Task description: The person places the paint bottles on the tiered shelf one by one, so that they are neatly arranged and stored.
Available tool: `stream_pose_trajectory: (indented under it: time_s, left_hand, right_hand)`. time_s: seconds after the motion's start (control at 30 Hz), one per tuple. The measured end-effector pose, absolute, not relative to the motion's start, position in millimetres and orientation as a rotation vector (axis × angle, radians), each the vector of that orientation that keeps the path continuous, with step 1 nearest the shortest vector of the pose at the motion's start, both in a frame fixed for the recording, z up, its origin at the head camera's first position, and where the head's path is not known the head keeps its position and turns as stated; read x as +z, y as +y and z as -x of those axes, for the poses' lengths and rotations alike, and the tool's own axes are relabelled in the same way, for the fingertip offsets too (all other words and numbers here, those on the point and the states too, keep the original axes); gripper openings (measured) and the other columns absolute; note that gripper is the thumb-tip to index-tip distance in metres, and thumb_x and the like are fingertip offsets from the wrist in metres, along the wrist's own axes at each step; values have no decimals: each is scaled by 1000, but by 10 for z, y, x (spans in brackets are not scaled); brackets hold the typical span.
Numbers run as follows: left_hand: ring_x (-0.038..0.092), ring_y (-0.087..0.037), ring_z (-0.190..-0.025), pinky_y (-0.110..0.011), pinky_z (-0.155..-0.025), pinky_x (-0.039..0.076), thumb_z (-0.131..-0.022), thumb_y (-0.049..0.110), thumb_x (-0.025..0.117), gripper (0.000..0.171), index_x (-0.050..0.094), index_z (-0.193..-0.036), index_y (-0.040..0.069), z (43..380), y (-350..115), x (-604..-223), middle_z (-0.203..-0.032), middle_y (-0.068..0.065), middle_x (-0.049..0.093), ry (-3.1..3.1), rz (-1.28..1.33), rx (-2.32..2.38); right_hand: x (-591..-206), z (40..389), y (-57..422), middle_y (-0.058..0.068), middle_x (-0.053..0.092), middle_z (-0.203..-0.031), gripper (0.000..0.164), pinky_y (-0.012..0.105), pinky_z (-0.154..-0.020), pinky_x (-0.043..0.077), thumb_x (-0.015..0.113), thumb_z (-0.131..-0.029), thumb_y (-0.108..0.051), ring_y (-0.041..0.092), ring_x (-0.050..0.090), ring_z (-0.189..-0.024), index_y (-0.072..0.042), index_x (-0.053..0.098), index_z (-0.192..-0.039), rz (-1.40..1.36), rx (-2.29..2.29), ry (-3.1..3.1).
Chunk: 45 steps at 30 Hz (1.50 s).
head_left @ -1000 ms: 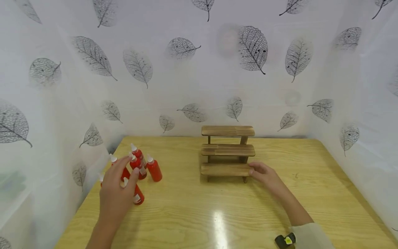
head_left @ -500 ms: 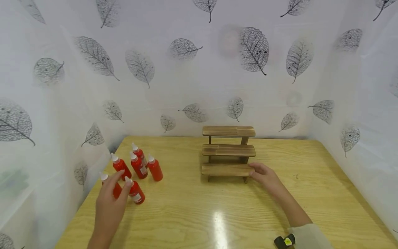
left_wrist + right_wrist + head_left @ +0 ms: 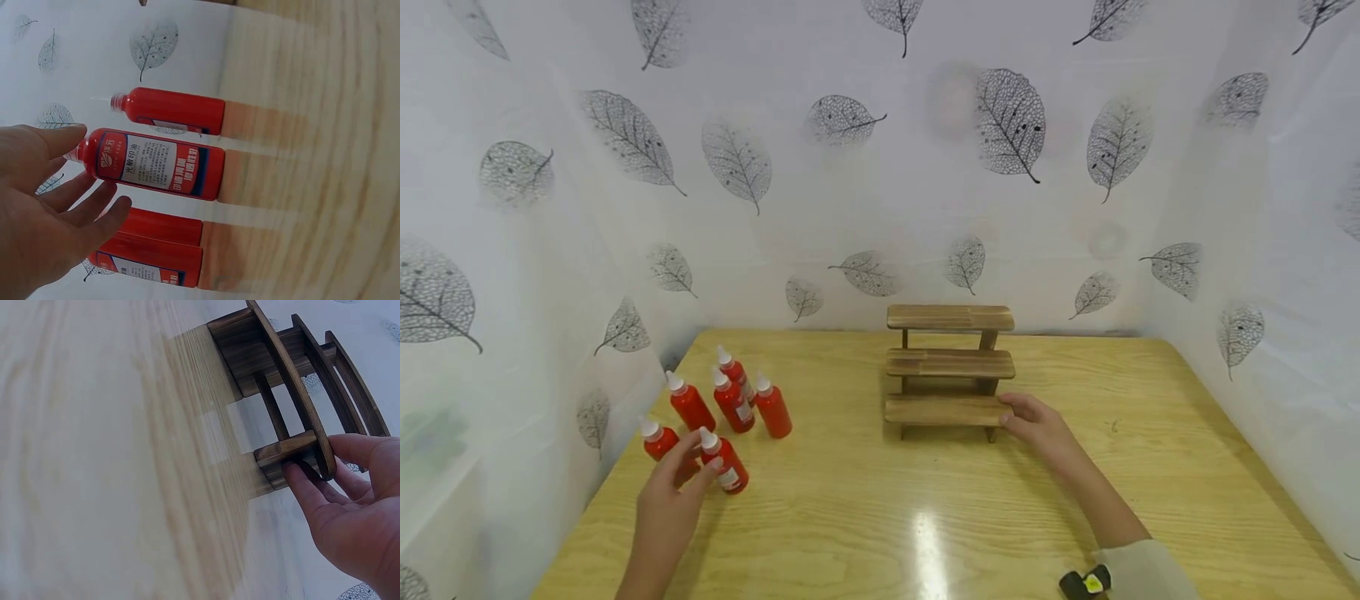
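Note:
My left hand [image 3: 666, 508] reaches around the top of the nearest red stamp ink bottle [image 3: 727, 471], thumb at its shoulder and fingers on the other side. In the left wrist view the labelled bottle [image 3: 156, 161] stands upright on the table. My right hand [image 3: 1041, 429] pinches the right end of the lowest step of a brown wooden three-step stand [image 3: 951, 363]. In the right wrist view my thumb lies over the step [image 3: 300, 394] with fingers under it. The stand's shelves carry nothing.
Several more red bottles with white pointed nozzles stand in a cluster at the left, among them one bottle [image 3: 773, 412] nearest the stand. A light wood table [image 3: 842, 517] spans the view, enclosed by a leaf-patterned curtain [image 3: 880, 192].
My left hand has drawn back from above the rear bottles, come lower and brought its fingers round the nearest bottle's top. My right hand and the stand have stayed in place.

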<state>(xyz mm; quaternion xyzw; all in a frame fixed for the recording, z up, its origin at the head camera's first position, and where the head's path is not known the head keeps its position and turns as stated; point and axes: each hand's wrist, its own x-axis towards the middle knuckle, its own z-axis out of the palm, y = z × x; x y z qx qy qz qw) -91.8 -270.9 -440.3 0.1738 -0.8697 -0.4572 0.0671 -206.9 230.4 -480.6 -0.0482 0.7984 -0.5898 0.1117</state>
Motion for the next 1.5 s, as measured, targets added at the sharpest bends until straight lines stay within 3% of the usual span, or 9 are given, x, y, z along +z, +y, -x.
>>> stream_pose_trajectory:
  time_s: [0.27,0.5,0.67,0.73,0.83,0.93,1.0,1.37,1.5]
  left_hand:
    - [42,-41,-141,-57,-114,40,-101,27,63,68,30,-158,14,921,-2740,-4449,-159,-19,37,-2644,-523,-1489]
    - [45,-41,-139,-54,-112,42,-100,20,64,65,33,-157,13,945,-2739,-4477,-158,-19,40,-2656,-540,-1468]
    - [45,-40,-139,-52,-112,42,-99,25,67,66,35,-156,17,969,-2718,-4487,-156,-18,42,-2638,-562,-1481]
    - [48,-38,-137,-46,-109,45,-98,28,68,66,36,-155,19,977,-2700,-4478,-154,-17,45,-2630,-559,-1471]
    - [52,-33,-134,-24,-100,52,-97,29,69,64,40,-153,22,995,-2661,-4446,-151,-14,48,-2597,-525,-1476]
    - [54,-31,-131,-4,-88,49,-96,29,71,65,41,-153,22,1022,-2600,-4392,-149,-13,51,-2561,-465,-1514]
    - [54,-29,-130,0,-85,45,-96,29,71,64,42,-152,22,1046,-2548,-4342,-148,-13,52,-2545,-421,-1546]
    - [59,-23,-124,-6,-91,47,-92,40,73,64,47,-149,26,1263,-2221,-4144,-141,-5,60,-2563,-134,-1556]
    - [61,-23,-123,-17,-94,54,-91,40,75,65,48,-148,26,1376,-2090,-4088,-139,-5,61,-2542,-51,-1623]
  right_hand:
    - [-4831,2064,2313,23,35,-159,61,66,-116,31,62,-100,-39,47,33,-145,-9,43,-149,137,-1723,2335]
    - [-4805,2060,2308,24,34,-159,62,64,-117,31,63,-100,-39,46,30,-147,-7,43,-149,135,-1718,2350]
    - [-4794,2054,2312,23,34,-159,61,65,-117,30,63,-100,-38,46,29,-148,-8,44,-150,125,-1722,2359]
    - [-4798,2054,2314,23,35,-159,61,65,-117,31,63,-100,-38,46,30,-147,-9,44,-150,123,-1723,2363]
    - [-4805,2054,2313,23,36,-158,60,65,-117,30,63,-99,-38,46,31,-147,-10,45,-149,114,-1743,2350]
    - [-4814,2052,2314,23,36,-158,60,66,-117,29,63,-100,-36,46,31,-147,-9,44,-149,115,-1749,2338]
    - [-4817,2049,2310,23,35,-159,59,66,-117,28,63,-99,-36,47,31,-147,-9,44,-149,113,-1750,2336]
    - [-4816,2048,2307,24,36,-158,59,63,-117,32,63,-100,-35,45,36,-145,-8,44,-149,118,-1760,2339]
    - [-4819,2052,2311,24,35,-159,60,63,-118,30,64,-99,-35,46,32,-147,-8,44,-149,112,-1770,2325]
